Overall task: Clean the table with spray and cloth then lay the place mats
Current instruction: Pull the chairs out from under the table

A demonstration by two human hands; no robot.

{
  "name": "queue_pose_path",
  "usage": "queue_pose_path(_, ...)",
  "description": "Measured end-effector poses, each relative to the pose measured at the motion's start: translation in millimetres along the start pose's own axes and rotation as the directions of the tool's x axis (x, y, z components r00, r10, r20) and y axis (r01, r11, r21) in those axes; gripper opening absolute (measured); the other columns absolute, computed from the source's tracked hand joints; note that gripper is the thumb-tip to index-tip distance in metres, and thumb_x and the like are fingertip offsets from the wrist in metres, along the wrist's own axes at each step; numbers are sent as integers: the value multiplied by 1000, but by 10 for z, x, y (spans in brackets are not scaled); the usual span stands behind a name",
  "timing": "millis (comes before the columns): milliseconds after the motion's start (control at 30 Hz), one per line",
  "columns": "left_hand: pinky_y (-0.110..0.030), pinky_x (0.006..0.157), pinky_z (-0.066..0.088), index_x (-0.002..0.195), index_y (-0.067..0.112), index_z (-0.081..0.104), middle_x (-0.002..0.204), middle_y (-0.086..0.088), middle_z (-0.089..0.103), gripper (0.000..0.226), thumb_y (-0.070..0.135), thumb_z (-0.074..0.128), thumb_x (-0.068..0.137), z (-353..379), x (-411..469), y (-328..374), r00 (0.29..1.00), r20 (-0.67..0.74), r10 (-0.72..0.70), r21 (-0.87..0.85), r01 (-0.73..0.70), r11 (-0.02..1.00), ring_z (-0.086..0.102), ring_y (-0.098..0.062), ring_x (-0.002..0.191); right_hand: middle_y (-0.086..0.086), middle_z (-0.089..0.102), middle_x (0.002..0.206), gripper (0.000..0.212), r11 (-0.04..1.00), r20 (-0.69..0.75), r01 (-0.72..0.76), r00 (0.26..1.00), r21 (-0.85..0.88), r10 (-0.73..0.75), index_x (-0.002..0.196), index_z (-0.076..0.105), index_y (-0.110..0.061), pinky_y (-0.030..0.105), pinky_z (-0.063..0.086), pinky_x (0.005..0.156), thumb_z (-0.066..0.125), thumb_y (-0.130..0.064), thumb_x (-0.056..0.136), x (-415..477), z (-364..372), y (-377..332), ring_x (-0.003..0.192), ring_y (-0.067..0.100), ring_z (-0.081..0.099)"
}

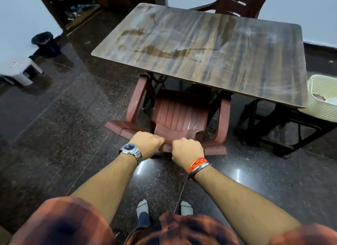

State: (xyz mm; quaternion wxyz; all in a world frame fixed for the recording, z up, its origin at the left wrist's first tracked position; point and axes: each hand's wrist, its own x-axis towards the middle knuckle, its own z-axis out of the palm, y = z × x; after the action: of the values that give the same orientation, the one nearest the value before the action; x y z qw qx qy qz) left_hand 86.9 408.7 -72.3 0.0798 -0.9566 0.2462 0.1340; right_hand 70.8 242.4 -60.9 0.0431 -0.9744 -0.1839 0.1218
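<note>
A wood-patterned table (209,49) stands ahead of me, its top streaked with brown smears and pale dusty marks. A brown plastic chair (178,115) is tucked partly under its near edge. My left hand (146,143) and my right hand (187,150) both grip the top of the chair's backrest, fingers curled over it. No spray bottle, cloth or place mat is in view.
A second brown chair (237,3) stands at the table's far side. A pale basket (322,97) sits at the right by the table corner. A white stool (20,69) and a dark bin (45,43) stand at the left on the dark polished floor.
</note>
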Motion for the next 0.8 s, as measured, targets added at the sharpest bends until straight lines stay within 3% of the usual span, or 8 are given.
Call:
queue_pose_path(167, -37, 75, 49, 110, 15, 58, 116, -3, 70, 22, 12, 45, 93, -86, 112, -260, 999, 43, 24, 56, -26, 998, 66, -32, 107, 11, 65, 107, 23, 999, -8, -52, 999, 10, 52, 105, 63, -13, 36, 46, 74, 49, -23, 89, 245, -38, -134, 98, 35, 63)
queue_pose_path(333, -35, 67, 39, 109, 15, 57, 115, -4, 70, 20, 12, 43, 95, -117, 262, -431, 997, 18, 75, 95, -76, 993, 67, -33, 105, 12, 65, 106, 24, 996, -30, -93, 995, -8, 93, 104, 63, -12, 37, 46, 72, 52, -25, 86, 443, -78, -147, 95, 36, 64)
queue_pose_path(800, -35, 64, 35, 109, 14, 56, 111, -4, 69, 18, 13, 45, 96, -267, 777, -733, 989, -11, 144, 136, -142, 981, 67, -33, 100, 11, 64, 102, 25, 985, -40, -166, 986, -38, 164, 102, 62, -12, 38, 44, 69, 56, -27, 83, 936, -197, 34, 92, 36, 63)
